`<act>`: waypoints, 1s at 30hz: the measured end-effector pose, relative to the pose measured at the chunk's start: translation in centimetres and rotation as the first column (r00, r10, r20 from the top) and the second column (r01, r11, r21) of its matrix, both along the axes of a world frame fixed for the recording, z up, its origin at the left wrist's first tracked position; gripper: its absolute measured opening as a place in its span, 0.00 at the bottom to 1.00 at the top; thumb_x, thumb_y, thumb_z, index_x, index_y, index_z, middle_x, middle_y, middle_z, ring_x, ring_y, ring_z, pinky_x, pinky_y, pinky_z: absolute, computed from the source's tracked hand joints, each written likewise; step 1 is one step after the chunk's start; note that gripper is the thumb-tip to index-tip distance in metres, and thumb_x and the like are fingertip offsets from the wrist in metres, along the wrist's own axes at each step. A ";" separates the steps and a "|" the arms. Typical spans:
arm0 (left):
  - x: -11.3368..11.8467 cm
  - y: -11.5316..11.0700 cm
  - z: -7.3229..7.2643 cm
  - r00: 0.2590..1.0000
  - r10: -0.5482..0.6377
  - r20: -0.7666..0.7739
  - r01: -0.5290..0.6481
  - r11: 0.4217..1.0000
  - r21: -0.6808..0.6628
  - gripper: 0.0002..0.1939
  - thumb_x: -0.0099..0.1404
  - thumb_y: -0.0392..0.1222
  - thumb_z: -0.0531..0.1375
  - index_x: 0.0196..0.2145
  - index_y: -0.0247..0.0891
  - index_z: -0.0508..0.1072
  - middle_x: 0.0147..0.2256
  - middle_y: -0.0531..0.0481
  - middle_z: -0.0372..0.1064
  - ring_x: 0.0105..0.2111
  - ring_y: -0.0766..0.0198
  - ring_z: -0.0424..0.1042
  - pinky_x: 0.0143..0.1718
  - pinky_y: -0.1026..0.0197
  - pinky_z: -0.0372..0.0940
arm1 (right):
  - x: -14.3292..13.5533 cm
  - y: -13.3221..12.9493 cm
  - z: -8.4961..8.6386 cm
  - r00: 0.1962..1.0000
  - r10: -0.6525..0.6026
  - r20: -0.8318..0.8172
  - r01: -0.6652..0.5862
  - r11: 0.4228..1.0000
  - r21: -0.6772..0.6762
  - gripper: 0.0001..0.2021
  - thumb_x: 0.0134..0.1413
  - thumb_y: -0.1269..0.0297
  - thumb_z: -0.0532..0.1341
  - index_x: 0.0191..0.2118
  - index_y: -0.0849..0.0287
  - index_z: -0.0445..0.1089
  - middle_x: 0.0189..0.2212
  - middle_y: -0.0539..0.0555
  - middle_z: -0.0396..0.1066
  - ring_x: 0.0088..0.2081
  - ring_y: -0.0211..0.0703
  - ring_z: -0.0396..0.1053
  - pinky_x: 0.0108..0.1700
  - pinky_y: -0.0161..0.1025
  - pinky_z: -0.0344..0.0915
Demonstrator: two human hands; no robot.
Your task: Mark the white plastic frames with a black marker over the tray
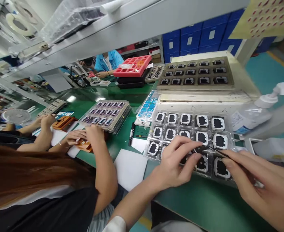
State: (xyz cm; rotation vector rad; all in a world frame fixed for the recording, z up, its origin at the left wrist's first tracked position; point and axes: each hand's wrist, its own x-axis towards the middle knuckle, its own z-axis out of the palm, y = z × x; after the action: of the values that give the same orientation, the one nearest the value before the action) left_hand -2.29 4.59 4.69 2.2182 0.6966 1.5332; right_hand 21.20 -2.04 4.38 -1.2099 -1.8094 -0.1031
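Note:
Above a clear plastic tray [149, 154] are both my hands. My left hand [177, 161] pinches a small dark part [199, 149] between thumb and forefinger. In my right hand [258, 175] is a pair of dark tweezers [218, 151], their tips at the right side of that part. I cannot tell whether the tips grip it. Rows of black square pieces with white frames [218, 123] sit in the tray's pockets, some hidden behind my left hand.
Behind the tray, a brown tray [195, 86] of dark parts rests on a white box [205, 105]. A pump bottle [255, 111] stands right. Left are white paper [129, 169], a marker [131, 133] and stacked trays [105, 116]. A co-worker's arm [104, 161] is close by.

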 end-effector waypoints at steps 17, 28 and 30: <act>-1.0 -1.4 -2.4 1.000 -0.012 -0.008 0.011 1.000 -0.022 0.21 0.71 0.25 0.64 0.59 0.36 0.77 0.47 0.44 0.81 0.45 0.61 0.79 0.48 0.60 0.75 | -1.7 0.4 -0.3 0.987 0.162 0.007 -0.161 0.985 -0.055 0.09 0.73 0.73 0.63 0.54 0.58 0.74 0.32 0.50 0.74 0.30 0.37 0.69 0.33 0.36 0.66; -1.2 -1.3 -2.6 1.000 -0.014 -0.004 0.014 1.000 -0.007 0.22 0.70 0.24 0.64 0.59 0.36 0.77 0.47 0.44 0.81 0.46 0.60 0.80 0.49 0.60 0.75 | -1.6 0.3 -0.6 0.985 0.175 -0.006 -0.175 0.983 -0.062 0.09 0.72 0.75 0.63 0.52 0.57 0.75 0.33 0.51 0.75 0.31 0.39 0.72 0.34 0.36 0.67; -1.2 -1.3 -2.6 1.000 -0.015 0.002 0.015 1.000 -0.007 0.22 0.70 0.24 0.65 0.58 0.37 0.78 0.47 0.44 0.81 0.45 0.60 0.80 0.49 0.60 0.75 | -1.7 0.3 -0.5 0.982 0.187 -0.031 -0.189 0.979 -0.078 0.09 0.72 0.75 0.63 0.51 0.57 0.75 0.33 0.50 0.74 0.31 0.38 0.70 0.34 0.36 0.65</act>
State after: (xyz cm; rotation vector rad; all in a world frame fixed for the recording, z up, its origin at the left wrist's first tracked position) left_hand -3.45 3.28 2.05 2.2115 0.6820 1.5231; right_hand 19.49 -1.78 3.88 -1.0848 -1.9128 0.0926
